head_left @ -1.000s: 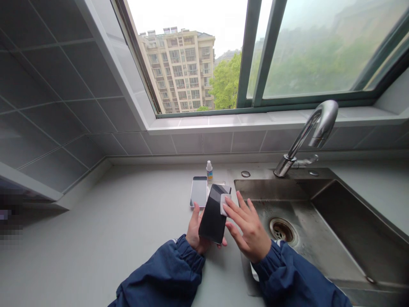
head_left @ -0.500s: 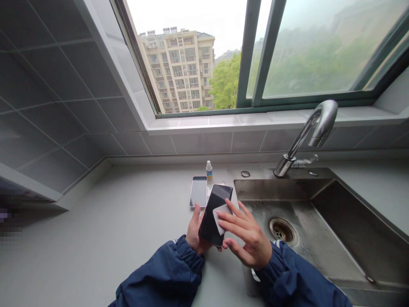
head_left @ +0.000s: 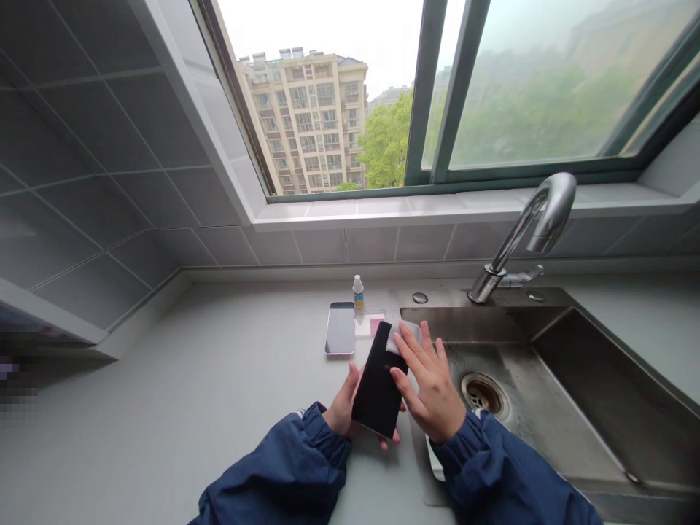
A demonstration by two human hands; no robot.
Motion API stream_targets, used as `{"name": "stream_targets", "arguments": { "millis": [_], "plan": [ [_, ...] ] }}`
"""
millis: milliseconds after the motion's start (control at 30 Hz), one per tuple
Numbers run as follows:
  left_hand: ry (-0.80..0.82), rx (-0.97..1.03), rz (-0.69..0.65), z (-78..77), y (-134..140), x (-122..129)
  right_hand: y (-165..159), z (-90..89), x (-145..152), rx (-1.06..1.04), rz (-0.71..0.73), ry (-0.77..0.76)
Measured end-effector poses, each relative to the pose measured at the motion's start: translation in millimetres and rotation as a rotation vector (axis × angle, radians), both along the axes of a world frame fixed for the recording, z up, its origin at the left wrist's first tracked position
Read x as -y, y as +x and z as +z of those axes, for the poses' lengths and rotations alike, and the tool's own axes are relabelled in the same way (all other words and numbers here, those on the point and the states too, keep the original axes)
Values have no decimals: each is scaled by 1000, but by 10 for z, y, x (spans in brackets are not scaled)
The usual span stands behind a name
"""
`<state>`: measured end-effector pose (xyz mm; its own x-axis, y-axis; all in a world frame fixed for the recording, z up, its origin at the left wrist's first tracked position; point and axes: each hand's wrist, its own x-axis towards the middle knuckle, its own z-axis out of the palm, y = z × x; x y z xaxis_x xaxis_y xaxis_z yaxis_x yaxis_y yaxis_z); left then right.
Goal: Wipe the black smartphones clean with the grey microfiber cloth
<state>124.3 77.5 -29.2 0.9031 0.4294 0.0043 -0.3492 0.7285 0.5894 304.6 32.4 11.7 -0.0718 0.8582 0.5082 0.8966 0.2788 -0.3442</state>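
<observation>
My left hand (head_left: 343,407) is wrapped round a black smartphone (head_left: 377,394), holding it tilted above the counter, with fingertips showing past its lower right edge. On the phone's upper right corner, my right hand (head_left: 432,386) presses a small pale cloth (head_left: 394,344) with a zigzag edge under its outstretched fingers. The right thumb lies over the dark screen. Behind them, a second phone (head_left: 340,329) with a light frame lies flat. Beside it is a clear phone case (head_left: 364,325) with a pink patch, partly hidden. A small white spray bottle (head_left: 358,293) stands upright behind these.
A steel sink (head_left: 525,328) is set into the counter at the right, close to my right forearm, with a chrome faucet (head_left: 508,248) at its back edge. The grey counter (head_left: 219,379) stretches left to a tiled wall. A window is above the back ledge.
My right hand has slid the cloth from the middle of the screen up to the upper right corner. The phone has shifted slightly right and down, baring more of the clear case.
</observation>
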Motion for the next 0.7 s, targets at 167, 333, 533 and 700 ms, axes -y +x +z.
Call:
{"name": "stream_targets", "arguments": {
  "millis": [167,333,533,700],
  "plan": [
    [180,-169,99,48,21,86,0,14,2,-23,13,-9],
    [315,-338,139,301,14,155,-13,66,26,-28,59,2],
    [344,-355,143,418,6,170,-48,82,61,13,122,7],
    [343,-352,182,389,10,178,-84,58,83,54,165,-7]
  ]
}}
